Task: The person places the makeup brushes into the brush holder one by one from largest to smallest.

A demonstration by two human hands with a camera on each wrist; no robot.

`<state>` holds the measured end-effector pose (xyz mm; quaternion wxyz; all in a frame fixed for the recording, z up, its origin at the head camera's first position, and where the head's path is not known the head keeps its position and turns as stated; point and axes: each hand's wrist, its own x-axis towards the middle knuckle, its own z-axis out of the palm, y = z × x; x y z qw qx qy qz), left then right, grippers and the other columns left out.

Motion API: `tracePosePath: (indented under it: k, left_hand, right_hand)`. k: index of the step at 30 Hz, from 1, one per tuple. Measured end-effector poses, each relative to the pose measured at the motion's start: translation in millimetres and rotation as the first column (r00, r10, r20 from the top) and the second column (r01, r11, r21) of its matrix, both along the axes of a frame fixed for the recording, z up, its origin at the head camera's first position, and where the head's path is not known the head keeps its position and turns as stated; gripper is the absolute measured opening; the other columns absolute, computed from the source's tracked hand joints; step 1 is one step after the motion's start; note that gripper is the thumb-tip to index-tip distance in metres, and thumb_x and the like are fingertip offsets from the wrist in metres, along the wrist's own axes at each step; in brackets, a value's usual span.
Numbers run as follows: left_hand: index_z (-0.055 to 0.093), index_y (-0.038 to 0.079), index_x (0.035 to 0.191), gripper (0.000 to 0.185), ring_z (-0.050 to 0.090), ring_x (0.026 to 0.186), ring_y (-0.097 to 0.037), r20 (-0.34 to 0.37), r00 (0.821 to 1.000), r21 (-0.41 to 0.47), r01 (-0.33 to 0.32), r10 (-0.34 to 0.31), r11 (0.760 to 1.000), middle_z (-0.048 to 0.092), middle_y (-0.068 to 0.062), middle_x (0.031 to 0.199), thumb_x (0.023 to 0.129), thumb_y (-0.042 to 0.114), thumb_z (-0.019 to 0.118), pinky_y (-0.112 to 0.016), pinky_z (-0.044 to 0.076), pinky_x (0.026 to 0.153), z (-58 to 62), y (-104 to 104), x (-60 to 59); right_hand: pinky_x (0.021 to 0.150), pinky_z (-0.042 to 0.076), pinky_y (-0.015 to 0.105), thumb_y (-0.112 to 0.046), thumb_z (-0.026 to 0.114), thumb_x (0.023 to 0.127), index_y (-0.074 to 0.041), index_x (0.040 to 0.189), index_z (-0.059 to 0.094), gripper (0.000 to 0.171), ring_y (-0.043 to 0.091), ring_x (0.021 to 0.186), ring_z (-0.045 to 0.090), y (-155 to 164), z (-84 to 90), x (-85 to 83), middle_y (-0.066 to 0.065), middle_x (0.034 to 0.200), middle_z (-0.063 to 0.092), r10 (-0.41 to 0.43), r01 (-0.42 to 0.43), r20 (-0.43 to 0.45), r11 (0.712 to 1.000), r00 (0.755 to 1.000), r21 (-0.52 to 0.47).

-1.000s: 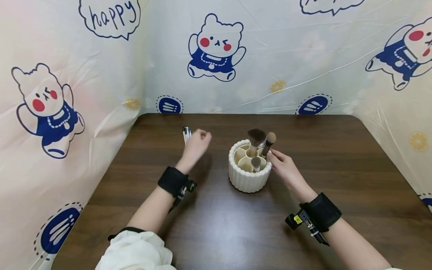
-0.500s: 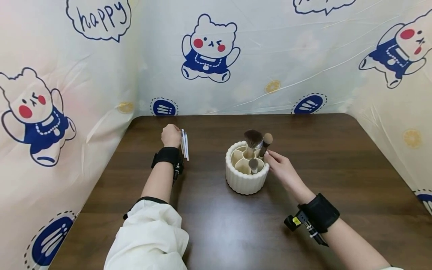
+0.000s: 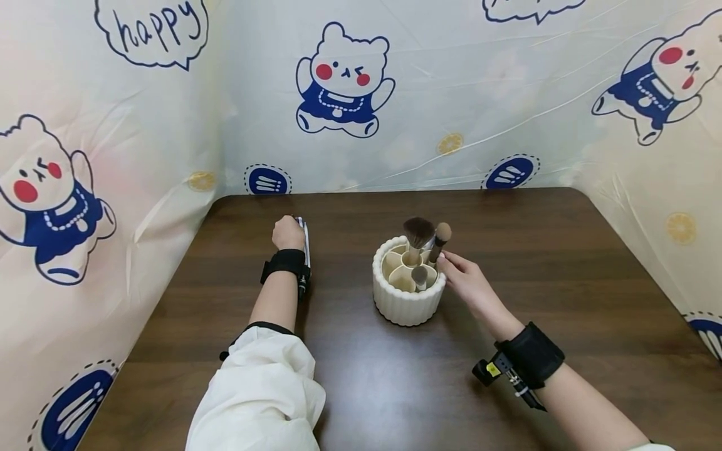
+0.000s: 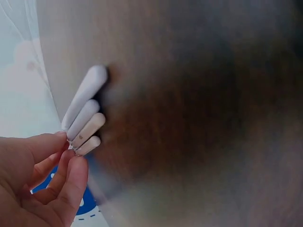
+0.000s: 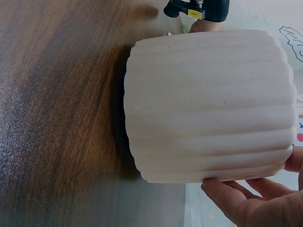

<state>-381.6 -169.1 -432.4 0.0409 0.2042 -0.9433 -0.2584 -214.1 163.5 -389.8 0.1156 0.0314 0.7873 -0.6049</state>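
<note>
At the far left of the table, my left hand (image 3: 288, 233) pinches several slim makeup brushes (image 3: 306, 241) by one end. Their white and beige handles (image 4: 87, 92) fan out from between thumb and fingertips in the left wrist view; the bristle ends are hidden there. A white ribbed brush holder (image 3: 407, 304) stands upright near the middle. My right hand (image 3: 470, 285) grips its right side at the rim, with fingers (image 5: 225, 191) against the outer wall. Inside its compartments stand a wide fluffy brush (image 3: 418, 233), a round-headed brush (image 3: 442, 237) and a small brush (image 3: 420, 275).
The dark wooden table (image 3: 361, 388) extends around the holder, its back edge meeting a printed curtain (image 3: 417, 94). Each wrist wears a black strap with a small camera (image 3: 486, 372).
My left hand has swung left round to the slim brushes' far side and now pinches them. My right hand stays on the holder. The head view has shifted slightly.
</note>
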Motion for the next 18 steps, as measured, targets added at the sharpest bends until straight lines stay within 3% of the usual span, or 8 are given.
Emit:
tracePosePath:
  k: [18]
  left_hand:
    - [0.067,-0.003,0.104,0.023,0.065,0.101,-0.038,0.015,0.999,-0.053,0.046,-0.045,0.998,0.068,-0.023,0.111,0.09,0.007,0.053,-0.048,0.054,0.083,-5.7,0.3,-5.9]
  right_hand:
    - [0.112,0.033,0.047,-0.03,0.039,0.103,0.004,0.148,0.024,0.059,0.034,0.141,0.032,-0.4,-1.3,-0.5,0.025,0.152,0.031,0.001,-0.001,-0.001,1.0,1.0,-0.007]
